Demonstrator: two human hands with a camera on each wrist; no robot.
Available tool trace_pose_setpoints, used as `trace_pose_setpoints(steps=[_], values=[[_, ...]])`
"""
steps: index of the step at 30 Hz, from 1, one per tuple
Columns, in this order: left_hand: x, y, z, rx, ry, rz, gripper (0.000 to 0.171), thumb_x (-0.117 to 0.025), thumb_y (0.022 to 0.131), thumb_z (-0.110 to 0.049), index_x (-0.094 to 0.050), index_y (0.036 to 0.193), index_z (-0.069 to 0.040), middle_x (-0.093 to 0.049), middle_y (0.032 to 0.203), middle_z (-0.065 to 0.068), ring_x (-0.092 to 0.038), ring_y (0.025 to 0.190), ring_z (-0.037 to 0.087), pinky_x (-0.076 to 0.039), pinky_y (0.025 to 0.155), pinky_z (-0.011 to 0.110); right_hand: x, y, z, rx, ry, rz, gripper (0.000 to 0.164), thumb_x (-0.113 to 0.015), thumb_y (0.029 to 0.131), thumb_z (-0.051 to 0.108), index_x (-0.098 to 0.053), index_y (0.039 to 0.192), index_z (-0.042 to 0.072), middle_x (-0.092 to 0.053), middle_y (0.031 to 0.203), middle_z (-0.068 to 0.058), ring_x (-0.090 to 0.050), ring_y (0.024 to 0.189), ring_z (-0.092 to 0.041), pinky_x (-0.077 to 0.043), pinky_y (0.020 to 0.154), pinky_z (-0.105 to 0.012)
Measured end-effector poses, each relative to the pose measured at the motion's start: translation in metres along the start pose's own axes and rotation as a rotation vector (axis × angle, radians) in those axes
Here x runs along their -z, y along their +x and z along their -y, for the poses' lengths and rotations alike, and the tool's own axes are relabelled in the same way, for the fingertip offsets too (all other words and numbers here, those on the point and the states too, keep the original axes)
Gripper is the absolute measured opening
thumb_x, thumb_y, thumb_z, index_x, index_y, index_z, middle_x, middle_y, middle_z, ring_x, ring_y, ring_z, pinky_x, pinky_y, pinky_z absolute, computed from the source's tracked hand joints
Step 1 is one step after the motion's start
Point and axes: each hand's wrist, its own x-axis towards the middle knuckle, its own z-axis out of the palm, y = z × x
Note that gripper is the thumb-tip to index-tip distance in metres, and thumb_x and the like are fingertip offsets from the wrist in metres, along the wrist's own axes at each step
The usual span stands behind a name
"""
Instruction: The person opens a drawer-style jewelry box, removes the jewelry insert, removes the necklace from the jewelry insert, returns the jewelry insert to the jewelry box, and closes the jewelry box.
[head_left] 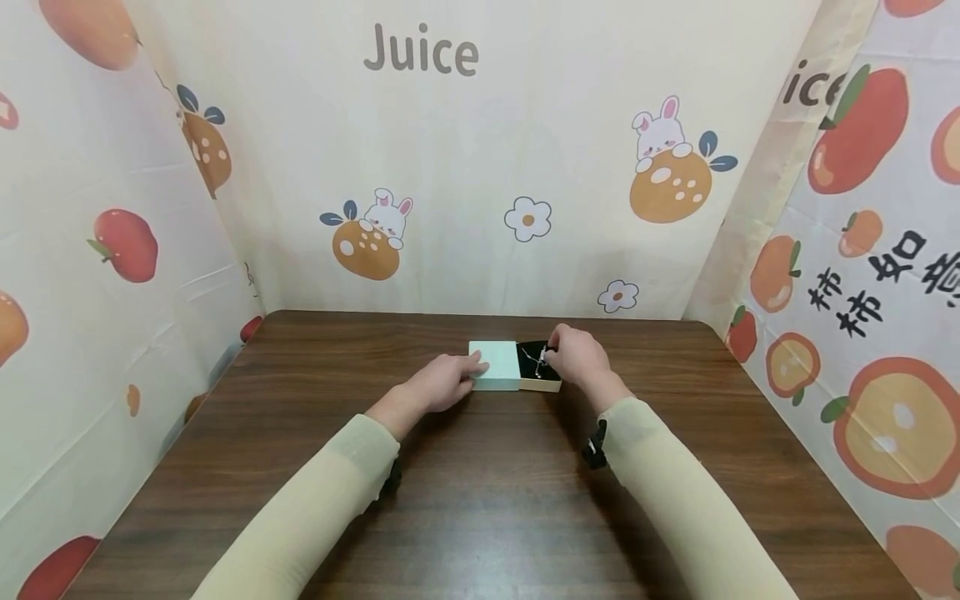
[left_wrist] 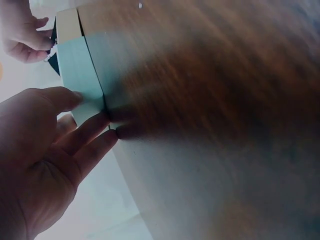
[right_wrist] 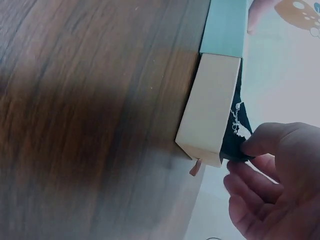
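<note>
1. The left hand (head_left: 442,382) has its grip clamped on the pale-teal card sleeve (head_left: 497,362), on the dark-brown wooden bench (head_left: 480,500).
2. The cream card drawer (head_left: 540,386) is partly out; its silver chain (right_wrist: 236,119), on a black insert (right_wrist: 232,145), isn't removed.
3. The right hand (head_left: 581,354) seemingly pinches the insert's edge.
4. Only the right wrist view shows the brown ribbon tab (right_wrist: 195,168).
</note>
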Motion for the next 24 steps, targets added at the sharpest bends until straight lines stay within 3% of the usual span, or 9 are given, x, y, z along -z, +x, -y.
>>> trace_pose_setpoints(steps=[5, 7, 10, 13, 15, 24], values=[[0.0, -0.001, -0.001, 0.003, -0.008, -0.001, 0.047, -0.06, 0.113, -0.01, -0.059, 0.159, -0.014, -0.044, 0.173, 0.012, -0.05, 0.158, 0.031, -0.044, 0.128, 0.048, 0.002, -0.001, -0.004, -0.104, 0.264, 0.026, 0.038, -0.066, 0.106, 0.022, -0.064, 0.136, -0.002, -0.071, 0.13, -0.022, -0.068, 0.114, -0.033, -0.058, 0.101, -0.047], [0.0, -0.001, -0.001, -0.002, -0.005, -0.005, 0.047, -0.06, 0.112, -0.01, -0.059, 0.159, -0.013, -0.045, 0.173, 0.013, -0.05, 0.157, 0.031, -0.044, 0.128, 0.048, 0.004, -0.001, -0.006, -0.138, 0.35, 0.042, 0.042, -0.067, 0.106, 0.023, -0.065, 0.138, -0.005, -0.074, 0.119, -0.018, -0.069, 0.104, -0.027, -0.059, 0.093, -0.04], [0.0, -0.001, -0.001, -0.006, -0.002, -0.01, 0.046, -0.06, 0.112, -0.01, -0.06, 0.158, -0.013, -0.045, 0.172, 0.013, -0.051, 0.157, 0.031, -0.044, 0.128, 0.048, 0.007, -0.001, -0.008, -0.187, 0.452, 0.102, 0.04, -0.07, 0.105, 0.023, -0.069, 0.134, -0.005, -0.071, 0.087, -0.005, -0.064, 0.078, -0.016, -0.053, 0.072, -0.029], [0.0, -0.002, -0.001, -0.01, -0.002, -0.015, 0.046, -0.06, 0.112, -0.009, -0.06, 0.158, -0.012, -0.046, 0.172, 0.013, -0.051, 0.157, 0.031, -0.044, 0.128, 0.048, 0.009, -0.002, -0.01, -0.22, 0.519, 0.17, 0.033, -0.07, 0.105, 0.021, -0.07, 0.128, -0.003, -0.061, 0.069, 0.003, -0.055, 0.063, -0.011, -0.045, 0.062, -0.025], [0.0, -0.003, -0.001, -0.008, -0.001, -0.012, 0.046, -0.06, 0.112, -0.009, -0.06, 0.158, -0.012, -0.046, 0.172, 0.013, -0.051, 0.157, 0.03, -0.044, 0.128, 0.048, 0.01, -0.003, -0.011, -0.222, 0.535, 0.192, 0.029, -0.07, 0.105, 0.019, -0.07, 0.125, -0.002, -0.058, 0.067, 0.005, -0.053, 0.061, -0.01, -0.044, 0.06, -0.024], [0.0, -0.003, -0.002, -0.001, -0.006, -0.009, 0.047, -0.061, 0.112, -0.009, -0.06, 0.159, -0.013, -0.045, 0.172, 0.012, -0.05, 0.157, 0.031, -0.044, 0.128, 0.048, 0.012, -0.008, -0.015, -0.222, 0.569, 0.135, 0.032, -0.067, 0.107, 0.02, -0.067, 0.132, -0.001, -0.063, 0.079, 0.001, -0.056, 0.068, -0.013, -0.049, 0.065, -0.027]])
